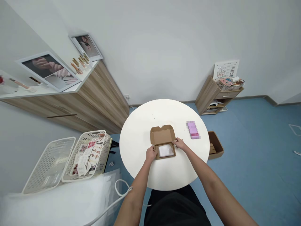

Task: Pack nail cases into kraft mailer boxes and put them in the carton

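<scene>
A small brown cardboard box (162,137) lies on the round white table (162,175), its lid raised and tilted away from me. Inside sits a white packet (166,150) that looks wrapped in clear plastic; what it contains I cannot make out. My left hand (150,154) is closed on the box's left wall, fingers curled at the edge. At the right rear corner, by the hinge of the lid, my right hand (180,143) pinches the box's side. Both forearms reach in from the bottom of the view.
A pixelated purple item (192,130) lies on the table's right. An open carton (215,146) stands on the floor beyond it. To the left are white baskets (68,160) with cards and packets, and a loose white cable (110,205). A wooden cabinet (103,94) borders the back left.
</scene>
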`<action>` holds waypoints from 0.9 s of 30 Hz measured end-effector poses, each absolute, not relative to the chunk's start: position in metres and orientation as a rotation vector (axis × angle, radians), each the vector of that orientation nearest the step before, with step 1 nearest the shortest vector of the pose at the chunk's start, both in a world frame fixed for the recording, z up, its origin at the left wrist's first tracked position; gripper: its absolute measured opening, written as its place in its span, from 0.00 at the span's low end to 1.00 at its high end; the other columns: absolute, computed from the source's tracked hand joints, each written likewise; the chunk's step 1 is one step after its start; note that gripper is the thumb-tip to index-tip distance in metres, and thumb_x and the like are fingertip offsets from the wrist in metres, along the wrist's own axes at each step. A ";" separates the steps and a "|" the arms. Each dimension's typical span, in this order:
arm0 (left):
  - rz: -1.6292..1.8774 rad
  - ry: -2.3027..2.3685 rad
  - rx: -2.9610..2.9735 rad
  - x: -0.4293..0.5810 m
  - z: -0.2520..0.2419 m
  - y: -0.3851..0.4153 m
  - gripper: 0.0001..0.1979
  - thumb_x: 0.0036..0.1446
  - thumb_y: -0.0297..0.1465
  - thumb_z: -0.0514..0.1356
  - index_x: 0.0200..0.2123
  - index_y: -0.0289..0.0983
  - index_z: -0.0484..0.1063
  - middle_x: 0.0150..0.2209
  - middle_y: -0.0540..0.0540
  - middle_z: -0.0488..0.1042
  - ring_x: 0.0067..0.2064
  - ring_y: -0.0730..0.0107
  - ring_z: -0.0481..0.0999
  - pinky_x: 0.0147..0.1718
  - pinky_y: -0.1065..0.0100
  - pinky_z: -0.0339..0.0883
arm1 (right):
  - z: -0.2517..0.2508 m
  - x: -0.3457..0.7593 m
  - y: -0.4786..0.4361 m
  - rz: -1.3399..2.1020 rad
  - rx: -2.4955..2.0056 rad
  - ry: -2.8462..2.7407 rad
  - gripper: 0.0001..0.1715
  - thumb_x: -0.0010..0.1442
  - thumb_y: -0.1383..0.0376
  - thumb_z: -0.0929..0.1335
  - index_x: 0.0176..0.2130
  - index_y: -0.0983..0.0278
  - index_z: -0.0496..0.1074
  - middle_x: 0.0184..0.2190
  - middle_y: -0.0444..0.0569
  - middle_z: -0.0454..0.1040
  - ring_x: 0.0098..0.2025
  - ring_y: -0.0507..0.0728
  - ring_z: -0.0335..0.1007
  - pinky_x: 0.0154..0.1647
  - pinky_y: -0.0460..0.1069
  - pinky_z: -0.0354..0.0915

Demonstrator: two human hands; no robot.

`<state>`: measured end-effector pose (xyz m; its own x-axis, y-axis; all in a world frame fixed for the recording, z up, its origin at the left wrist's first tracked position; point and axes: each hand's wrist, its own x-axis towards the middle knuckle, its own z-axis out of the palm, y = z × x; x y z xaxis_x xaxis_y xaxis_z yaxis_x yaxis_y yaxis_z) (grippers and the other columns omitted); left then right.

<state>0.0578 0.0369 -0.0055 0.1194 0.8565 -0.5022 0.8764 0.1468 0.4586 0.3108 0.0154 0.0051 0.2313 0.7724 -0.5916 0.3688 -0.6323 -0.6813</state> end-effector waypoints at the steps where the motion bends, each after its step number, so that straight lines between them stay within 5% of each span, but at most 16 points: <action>1: -0.015 1.713 1.691 0.060 -0.005 0.034 0.09 0.51 0.25 0.59 0.37 0.41 0.68 0.40 0.45 0.78 0.47 0.59 0.76 0.42 0.66 0.65 | 0.003 0.309 0.013 1.347 -2.108 -1.081 0.19 0.55 0.59 0.68 0.44 0.64 0.69 0.38 0.49 0.77 0.39 0.56 0.74 0.39 0.49 0.67; 5: 0.045 1.712 1.690 0.068 -0.003 0.027 0.16 0.52 0.24 0.57 0.45 0.40 0.66 0.45 0.41 0.76 0.51 0.57 0.74 0.47 0.63 0.63 | 0.006 0.309 0.015 1.268 -2.069 -1.103 0.19 0.55 0.59 0.68 0.46 0.63 0.69 0.46 0.52 0.76 0.48 0.58 0.72 0.45 0.49 0.66; 10: 0.070 1.701 1.539 0.054 0.003 0.040 0.23 0.53 0.36 0.60 0.52 0.34 0.65 0.45 0.37 0.76 0.50 0.55 0.75 0.46 0.62 0.66 | 0.020 0.318 0.028 1.250 -2.078 -1.049 0.19 0.56 0.55 0.66 0.43 0.63 0.70 0.47 0.52 0.76 0.46 0.58 0.72 0.43 0.48 0.65; 19: 0.318 1.580 1.355 0.033 0.041 0.077 0.24 0.62 0.40 0.49 0.59 0.38 0.62 0.55 0.40 0.72 0.48 0.67 0.77 0.43 0.69 0.69 | 0.036 0.328 0.045 1.244 -2.028 -0.995 0.19 0.56 0.55 0.65 0.43 0.63 0.71 0.49 0.53 0.75 0.47 0.57 0.72 0.39 0.47 0.66; 27: 0.355 1.438 1.529 0.053 0.062 0.090 0.22 0.59 0.39 0.55 0.54 0.39 0.68 0.37 0.46 0.77 0.37 0.66 0.78 0.38 0.67 0.70 | 0.057 0.326 0.047 1.303 -1.876 -1.151 0.15 0.55 0.60 0.67 0.42 0.62 0.72 0.45 0.51 0.76 0.40 0.55 0.72 0.33 0.45 0.67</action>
<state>0.0526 0.0900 0.0624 0.2599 0.8834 -0.3900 0.6006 0.1684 0.7816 0.3256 0.0473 0.0572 0.1523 0.8863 -0.4374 0.3250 -0.4629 -0.8247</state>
